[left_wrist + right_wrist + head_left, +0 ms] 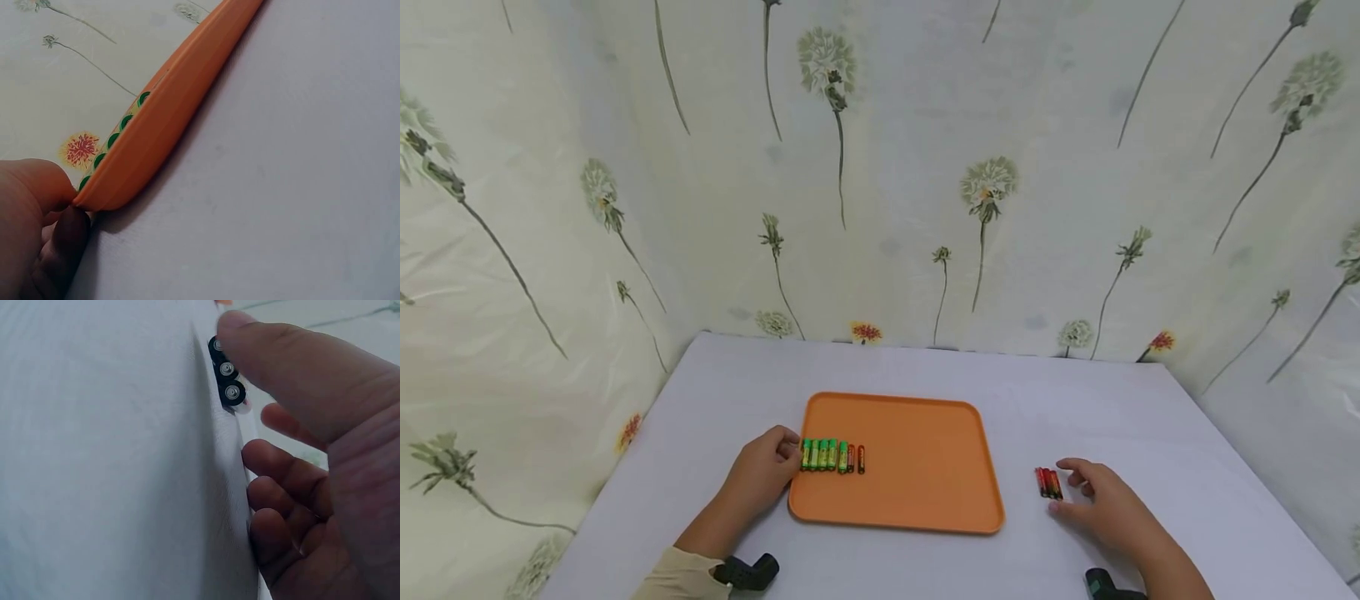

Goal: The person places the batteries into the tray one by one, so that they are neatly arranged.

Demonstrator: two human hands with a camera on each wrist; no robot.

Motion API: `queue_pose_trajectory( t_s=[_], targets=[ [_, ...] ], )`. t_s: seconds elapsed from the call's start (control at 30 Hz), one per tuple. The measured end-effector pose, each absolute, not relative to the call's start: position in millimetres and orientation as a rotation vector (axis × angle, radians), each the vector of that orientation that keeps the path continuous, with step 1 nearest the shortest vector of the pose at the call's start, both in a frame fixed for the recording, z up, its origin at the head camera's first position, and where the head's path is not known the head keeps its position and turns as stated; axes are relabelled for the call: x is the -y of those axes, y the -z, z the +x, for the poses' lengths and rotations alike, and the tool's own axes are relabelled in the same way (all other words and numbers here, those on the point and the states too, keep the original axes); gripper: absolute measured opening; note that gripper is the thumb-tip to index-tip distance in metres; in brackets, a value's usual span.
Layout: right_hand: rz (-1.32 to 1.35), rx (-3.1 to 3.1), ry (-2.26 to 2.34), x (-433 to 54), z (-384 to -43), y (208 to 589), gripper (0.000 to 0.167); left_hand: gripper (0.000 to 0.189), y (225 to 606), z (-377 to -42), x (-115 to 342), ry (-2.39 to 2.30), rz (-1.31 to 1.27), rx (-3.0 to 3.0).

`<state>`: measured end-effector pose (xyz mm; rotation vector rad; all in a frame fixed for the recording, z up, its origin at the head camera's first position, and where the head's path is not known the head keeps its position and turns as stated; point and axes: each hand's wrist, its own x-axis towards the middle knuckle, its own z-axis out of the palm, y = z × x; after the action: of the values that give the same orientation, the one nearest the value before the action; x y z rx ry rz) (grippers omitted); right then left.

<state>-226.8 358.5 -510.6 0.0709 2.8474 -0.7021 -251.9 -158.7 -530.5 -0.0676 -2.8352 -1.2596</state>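
Note:
An orange tray lies on the table. Its left rim is pinched between the thumb and finger of my left hand; the left wrist view shows these fingertips at the tray's corner. Inside the tray, beside that hand, several green batteries stand in a row with two red batteries at its right end. Right of the tray, a short row of red batteries lies on the table. My right hand is beside them, thumb and index finger spread apart around the row. Dark battery ends show just below the thumb.
A white cloth covers the table. Behind and at both sides hangs a curtain printed with dandelions. Dark wrist devices sit at both wrists, near the table's front.

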Motion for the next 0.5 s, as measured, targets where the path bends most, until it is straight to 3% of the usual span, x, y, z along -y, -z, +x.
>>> queue_pose_trajectory(
  t_s=[0.13, 0.5],
  targets=[
    [-0.001, -2.865, 0.659, -357.7, -226.9, 511.4, 0.089, 0.018, 532.7, -253.2, 158.5, 1.266, -0.066, 2.843],
    [-0.028, -2.901, 0.642, -355.6, -227.8, 515.1, 0.064, 0.019, 530.2, -253.0, 160.0, 1.262, -0.058, 2.846]
  ],
)
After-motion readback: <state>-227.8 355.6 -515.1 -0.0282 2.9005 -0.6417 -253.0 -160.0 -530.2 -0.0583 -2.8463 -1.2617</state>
